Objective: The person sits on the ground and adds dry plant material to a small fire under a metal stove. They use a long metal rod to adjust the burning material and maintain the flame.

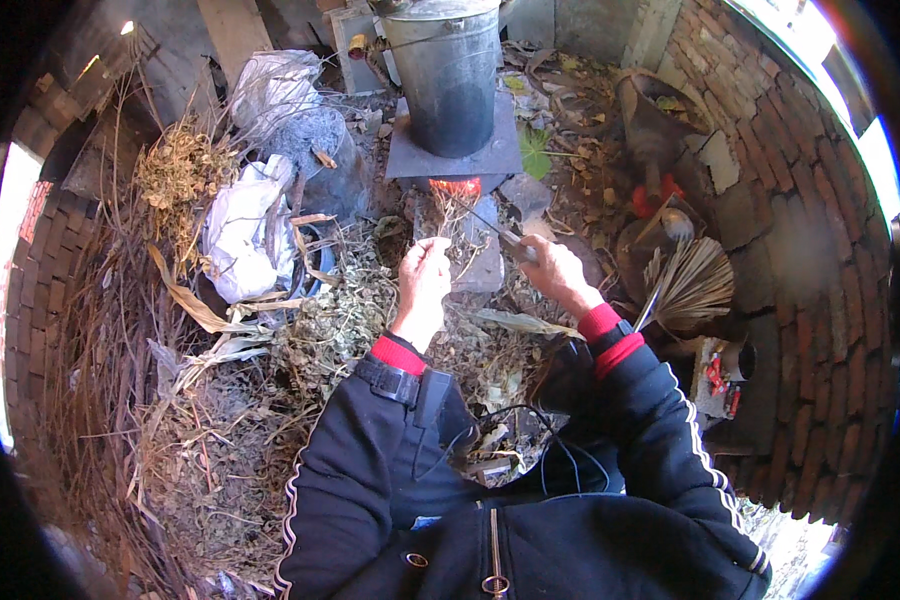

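A tall metal bucket (454,82) stands on the square metal top (506,154) of a small stove, with orange fire glowing in the opening below. My left hand (426,274) pinches thin dry stalks (450,214) whose far ends reach into the fire. In my right hand (556,271) is the handle of a thin metal tool (506,236), perhaps a poker; its tip points at the stalks by the opening. Between my hands and the stove lies a grey block (481,274) strewn with plant bits.
Brushwood (112,315) and dry leaves (330,330) heap up on the left, beside white plastic bags (247,247). At right are a rusty funnel-shaped metal piece (637,112), a fan-shaped dry whisk (694,285) and a brick wall (817,300). Dark cables (555,435) hang near my lap.
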`<state>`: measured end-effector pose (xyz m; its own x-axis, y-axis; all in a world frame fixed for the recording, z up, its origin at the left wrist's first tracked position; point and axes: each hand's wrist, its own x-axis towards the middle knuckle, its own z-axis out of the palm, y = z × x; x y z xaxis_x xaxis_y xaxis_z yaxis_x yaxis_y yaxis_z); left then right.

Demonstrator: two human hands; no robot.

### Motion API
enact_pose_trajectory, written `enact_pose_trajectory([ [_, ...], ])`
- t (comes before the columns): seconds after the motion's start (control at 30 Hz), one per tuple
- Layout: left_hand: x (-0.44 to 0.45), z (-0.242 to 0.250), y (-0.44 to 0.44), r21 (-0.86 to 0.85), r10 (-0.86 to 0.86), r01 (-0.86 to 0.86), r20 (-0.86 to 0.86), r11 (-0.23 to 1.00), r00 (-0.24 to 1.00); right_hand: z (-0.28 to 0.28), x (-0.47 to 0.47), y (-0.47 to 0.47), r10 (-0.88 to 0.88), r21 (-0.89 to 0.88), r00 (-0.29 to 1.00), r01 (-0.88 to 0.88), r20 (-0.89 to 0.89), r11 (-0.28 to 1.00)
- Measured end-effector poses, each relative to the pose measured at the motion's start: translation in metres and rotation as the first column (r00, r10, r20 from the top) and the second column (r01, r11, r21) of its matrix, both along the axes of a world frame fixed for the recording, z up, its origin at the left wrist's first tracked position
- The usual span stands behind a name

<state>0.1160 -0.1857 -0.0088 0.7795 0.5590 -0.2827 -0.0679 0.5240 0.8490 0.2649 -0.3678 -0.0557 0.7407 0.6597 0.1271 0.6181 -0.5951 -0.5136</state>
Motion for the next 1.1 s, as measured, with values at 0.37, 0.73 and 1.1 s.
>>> enact_pose_trajectory([
  [0.37, -0.005, -0.003, 0.010, -0.017, 0.027, -0.027, 0.002, 0.999, 1.000, -0.008, 0.002, 0.002, -0.040, 0.072, 0.999, 0.041, -0.023, 0.997],
  [0.73, -0.008, -0.002, 0.015, 0.000, 0.040, -0.040, -0.021, 0.999, 0.999, -0.008, 0.008, -0.006, -0.056, -0.061, 0.992, 0.050, -0.111, 0.997],
  [1.1, -0.007, -0.003, 0.016, 0.003, 0.042, -0.042, -0.007, 0.999, 0.999, -0.008, 0.005, -0.013, 0.017, -0.035, 0.995, -0.021, -0.093, 0.999],
])
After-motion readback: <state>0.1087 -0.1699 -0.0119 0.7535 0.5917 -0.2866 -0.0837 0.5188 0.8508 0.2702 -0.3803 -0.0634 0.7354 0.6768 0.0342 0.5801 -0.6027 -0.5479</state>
